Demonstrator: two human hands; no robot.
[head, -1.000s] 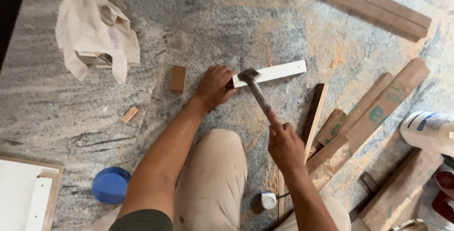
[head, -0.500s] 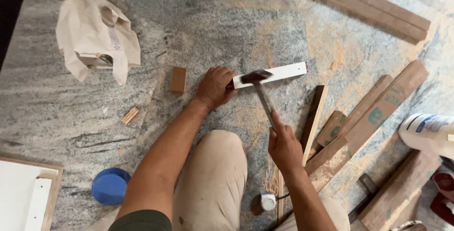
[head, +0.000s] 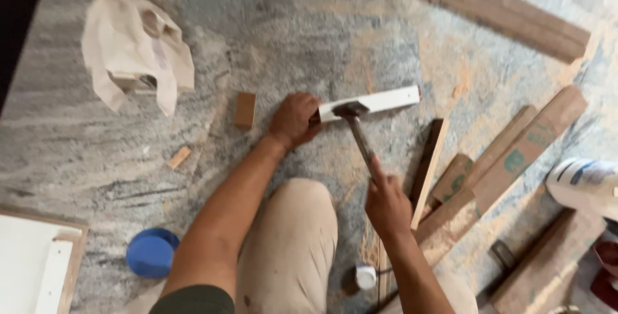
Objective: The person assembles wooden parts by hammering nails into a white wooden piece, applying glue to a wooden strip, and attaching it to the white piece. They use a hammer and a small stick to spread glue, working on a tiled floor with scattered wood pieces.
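Note:
My left hand [head: 295,119] presses down on the left end of a white wooden strip [head: 380,101] lying on the grey stone floor. My right hand [head: 386,203] grips the handle of a hammer [head: 356,130]. The hammer's metal head rests on or just above the strip, close to my left fingers. My bent knee in beige trousers [head: 293,237] sits between my arms.
A small wooden block [head: 244,109] and a chip [head: 179,157] lie left of my hand. A crumpled beige bag [head: 135,50] sits upper left. Brown boards [head: 508,159] are stacked right, a long plank [head: 489,11] at top. A blue lid [head: 151,253] and a white panel [head: 32,262] lie lower left.
The hammer head has come down toward the white strip and shifted slightly left. My right hand has dropped lower. My left hand stays on the strip.

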